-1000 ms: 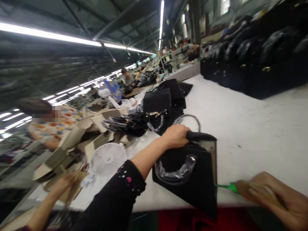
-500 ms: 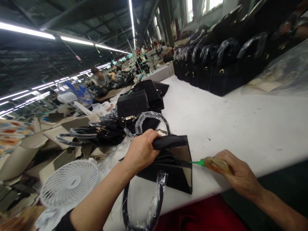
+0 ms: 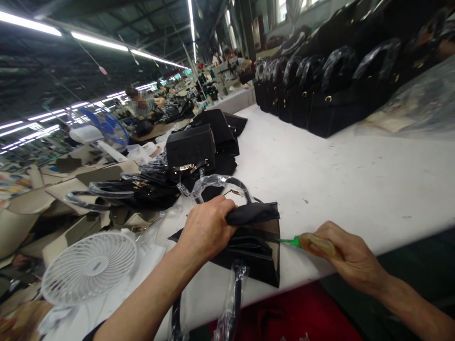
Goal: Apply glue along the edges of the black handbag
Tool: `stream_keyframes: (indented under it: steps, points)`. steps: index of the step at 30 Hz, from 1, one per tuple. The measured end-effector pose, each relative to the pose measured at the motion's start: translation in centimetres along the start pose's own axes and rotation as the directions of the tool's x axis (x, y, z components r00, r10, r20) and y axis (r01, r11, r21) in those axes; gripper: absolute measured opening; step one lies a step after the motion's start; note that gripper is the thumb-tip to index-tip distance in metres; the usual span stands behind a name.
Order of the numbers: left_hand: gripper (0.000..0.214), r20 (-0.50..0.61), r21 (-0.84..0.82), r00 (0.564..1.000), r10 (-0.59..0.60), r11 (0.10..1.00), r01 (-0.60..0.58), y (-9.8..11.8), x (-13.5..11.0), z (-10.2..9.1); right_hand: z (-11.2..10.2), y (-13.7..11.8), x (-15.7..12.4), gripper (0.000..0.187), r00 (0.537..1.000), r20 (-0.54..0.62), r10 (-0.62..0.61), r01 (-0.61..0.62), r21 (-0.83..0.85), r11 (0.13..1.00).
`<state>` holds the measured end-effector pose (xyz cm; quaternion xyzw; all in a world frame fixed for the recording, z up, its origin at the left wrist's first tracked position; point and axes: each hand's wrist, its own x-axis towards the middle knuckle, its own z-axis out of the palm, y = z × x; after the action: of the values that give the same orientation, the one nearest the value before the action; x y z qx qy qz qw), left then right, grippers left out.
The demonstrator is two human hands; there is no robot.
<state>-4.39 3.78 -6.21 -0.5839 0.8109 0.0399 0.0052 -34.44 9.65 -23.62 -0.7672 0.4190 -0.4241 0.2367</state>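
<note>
A black handbag (image 3: 258, 260) lies on the white tabletop with its open side edge toward the right. My left hand (image 3: 209, 225) is closed on the upper folded part of this bag. Its plastic-wrapped handles (image 3: 232, 303) loop out at the front and back. In my right hand (image 3: 350, 253) is a squeeze glue bottle (image 3: 318, 245), amber and soft-sided. Its thin green nozzle (image 3: 289, 241) points left, the tip at the bag's side edge. Whether glue is coming out cannot be seen.
Behind lies a pile of black bags (image 3: 192, 149). A row of upright black bags (image 3: 305, 104) lines the far right, beside clear plastic sheeting (image 3: 415, 102). At left are a white fan (image 3: 92, 267) and beige panels (image 3: 31, 213). A person (image 3: 142, 104) sits in the distance.
The view has shifted slightly, so surroundings sit a little further left. The bag's side has tilted and its opening looks narrower. Both hands keep their holds, the nozzle still at the edge.
</note>
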Motion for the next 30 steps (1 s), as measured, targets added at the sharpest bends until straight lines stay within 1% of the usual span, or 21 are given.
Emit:
stream_keyframes:
  steps: [2, 4, 5, 8, 10, 14, 18, 22, 25, 28, 30]
  points:
    - [0.004, 0.0, -0.012, 1.0, -0.006, 1.0, 0.006, 0.0, -0.3, 0.0, 0.1, -0.2, 0.2, 0.012, 0.999, -0.003, 0.046, -0.046, 0.044, 0.998]
    - [0.002, 0.005, -0.022, 1.0, -0.008, 1.0, 0.008, -0.1, -0.7, 0.1, 0.3, -0.3, 0.3, 0.017, 0.995, -0.031, 0.092, -0.09, 0.051, 0.995]
    - [0.003, 0.003, -0.028, 1.0, -0.005, 1.0, 0.005, -0.2, -0.9, 0.1, 0.3, -0.2, 0.4, 0.02, 0.99, -0.037, 0.133, -0.132, 0.044, 0.99]
    - [0.011, -0.022, -0.057, 1.0, 0.011, 0.998, -0.012, -0.7, -1.3, 0.4, 0.3, -0.1, 0.6, 0.034, 0.958, 0.0, 0.286, -0.286, 0.047, 0.957]
    - [0.014, -0.047, -0.069, 0.999, 0.019, 0.997, -0.023, -0.9, -1.5, 0.5, 0.2, 0.0, 0.7, 0.038, 0.94, 0.007, 0.342, -0.342, 0.064, 0.938]
    - [0.013, -0.048, -0.08, 0.999, 0.018, 0.997, -0.022, -0.8, -1.4, 0.5, 0.1, 0.0, 0.8, 0.038, 0.932, -0.045, 0.359, -0.356, 0.059, 0.933]
    - [0.013, -0.03, -0.089, 1.0, 0.001, 0.996, -0.003, -0.5, -1.4, 0.4, -0.1, 0.1, 0.9, 0.04, 0.923, 0.006, 0.384, -0.383, 0.062, 0.921]
    - [0.015, -0.045, -0.091, 0.999, 0.009, 0.996, -0.013, -0.7, -1.5, 0.6, -0.4, 0.1, 1.1, 0.04, 0.925, -0.022, 0.379, -0.378, 0.04, 0.925]
    - [0.015, -0.053, -0.091, 0.999, 0.014, 0.996, -0.019, -0.8, -1.6, 0.7, -0.5, 0.0, 1.2, 0.041, 0.932, 0.01, 0.363, -0.363, 0.043, 0.931]
    - [0.015, -0.059, -0.096, 0.998, 0.017, 0.995, -0.023, -0.8, -1.6, 0.7, -0.5, 0.0, 1.4, 0.04, 0.931, -0.013, 0.365, -0.364, 0.039, 0.931]
    - [0.013, -0.053, -0.1, 0.999, 0.012, 0.995, -0.017, -0.7, -1.6, 0.6, -0.5, 0.1, 1.4, 0.041, 0.926, -0.007, 0.377, -0.376, 0.047, 0.925]
